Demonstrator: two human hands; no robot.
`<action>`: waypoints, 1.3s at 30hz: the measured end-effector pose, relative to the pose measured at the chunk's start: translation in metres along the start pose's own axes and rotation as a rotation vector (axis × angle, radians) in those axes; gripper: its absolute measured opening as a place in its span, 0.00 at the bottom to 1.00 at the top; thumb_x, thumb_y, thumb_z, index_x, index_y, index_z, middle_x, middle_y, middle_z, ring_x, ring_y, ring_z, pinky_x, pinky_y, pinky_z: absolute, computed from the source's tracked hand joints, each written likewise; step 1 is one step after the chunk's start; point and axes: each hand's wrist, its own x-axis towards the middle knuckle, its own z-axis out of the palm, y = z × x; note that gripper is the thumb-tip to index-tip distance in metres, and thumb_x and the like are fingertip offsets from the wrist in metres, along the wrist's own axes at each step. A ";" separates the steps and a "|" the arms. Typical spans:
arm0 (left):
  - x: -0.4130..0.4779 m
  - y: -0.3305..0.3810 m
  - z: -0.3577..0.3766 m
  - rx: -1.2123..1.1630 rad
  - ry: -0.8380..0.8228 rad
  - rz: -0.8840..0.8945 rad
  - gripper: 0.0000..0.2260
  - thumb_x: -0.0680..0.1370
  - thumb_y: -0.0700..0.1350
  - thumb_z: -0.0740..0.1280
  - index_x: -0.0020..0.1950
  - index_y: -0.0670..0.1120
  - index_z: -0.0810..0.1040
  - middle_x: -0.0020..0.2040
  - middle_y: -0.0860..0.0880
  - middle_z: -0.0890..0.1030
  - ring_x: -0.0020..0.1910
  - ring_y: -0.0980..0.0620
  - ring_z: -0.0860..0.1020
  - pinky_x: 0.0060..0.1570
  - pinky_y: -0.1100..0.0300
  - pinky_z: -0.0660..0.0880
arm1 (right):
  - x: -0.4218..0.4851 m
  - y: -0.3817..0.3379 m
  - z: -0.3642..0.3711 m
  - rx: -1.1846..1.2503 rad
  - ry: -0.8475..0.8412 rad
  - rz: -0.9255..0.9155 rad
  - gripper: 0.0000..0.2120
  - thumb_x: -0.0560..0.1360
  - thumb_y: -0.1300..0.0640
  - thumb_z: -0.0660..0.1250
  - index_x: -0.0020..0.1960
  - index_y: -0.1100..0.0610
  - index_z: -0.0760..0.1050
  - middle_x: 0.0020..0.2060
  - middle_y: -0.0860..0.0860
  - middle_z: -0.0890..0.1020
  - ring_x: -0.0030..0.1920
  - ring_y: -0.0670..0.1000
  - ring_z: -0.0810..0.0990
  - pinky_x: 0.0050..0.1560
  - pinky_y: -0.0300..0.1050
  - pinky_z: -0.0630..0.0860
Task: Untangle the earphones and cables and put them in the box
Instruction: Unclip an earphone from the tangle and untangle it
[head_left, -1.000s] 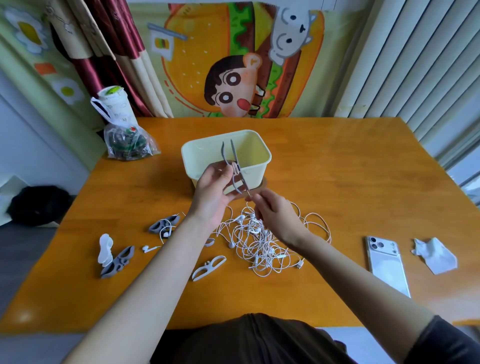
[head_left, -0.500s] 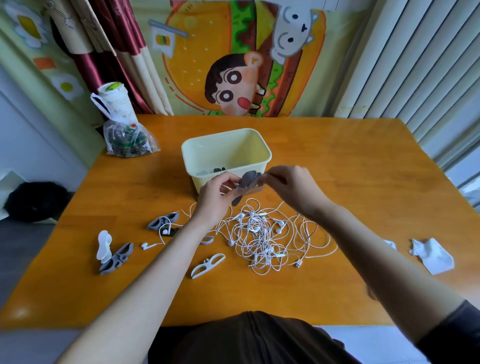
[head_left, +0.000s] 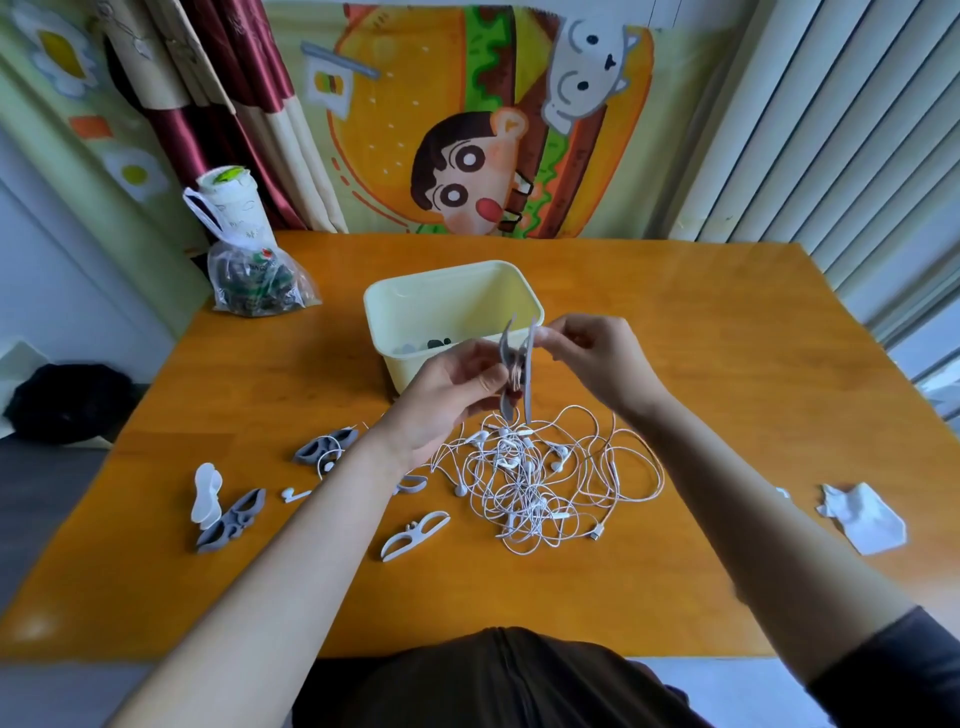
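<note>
Orange tabletop (head_left: 727, 364): cream box (head_left: 457, 301) toward far edge, white earphone tangle (head_left: 530, 478) just nearside. Left grip (head_left: 447, 395) and right grip (head_left: 597, 358) both pinch a grey winder (head_left: 527, 364) above the box's near rim; I'd fold it shut squarely, then drop it in. Spare winders (head_left: 231, 522) toward left edge, cloth (head_left: 865, 517) toward right; box mouth looks unobstructed.

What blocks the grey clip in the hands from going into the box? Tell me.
Nothing visible. The left hand and right hand hold the grey clip right by the near rim of the open box.
</note>
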 end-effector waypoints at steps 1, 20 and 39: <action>0.001 0.001 0.001 -0.038 0.016 0.012 0.08 0.72 0.41 0.64 0.51 0.44 0.75 0.41 0.52 0.83 0.41 0.55 0.81 0.43 0.62 0.78 | -0.001 0.001 0.003 0.050 -0.001 0.028 0.10 0.76 0.54 0.67 0.35 0.51 0.75 0.26 0.43 0.72 0.23 0.40 0.68 0.27 0.31 0.61; 0.015 -0.013 0.007 -0.161 0.579 -0.059 0.03 0.80 0.43 0.63 0.50 0.47 0.76 0.48 0.47 0.82 0.47 0.49 0.80 0.42 0.58 0.77 | -0.035 0.008 0.062 0.045 -0.120 0.221 0.15 0.80 0.58 0.58 0.38 0.56 0.77 0.26 0.45 0.74 0.22 0.39 0.70 0.26 0.30 0.63; -0.007 -0.020 -0.015 0.456 0.088 -0.007 0.07 0.75 0.38 0.68 0.49 0.49 0.79 0.46 0.52 0.83 0.49 0.53 0.80 0.51 0.61 0.77 | 0.003 0.002 -0.012 -0.083 0.001 0.011 0.04 0.72 0.51 0.71 0.42 0.52 0.81 0.31 0.39 0.77 0.31 0.33 0.74 0.33 0.27 0.67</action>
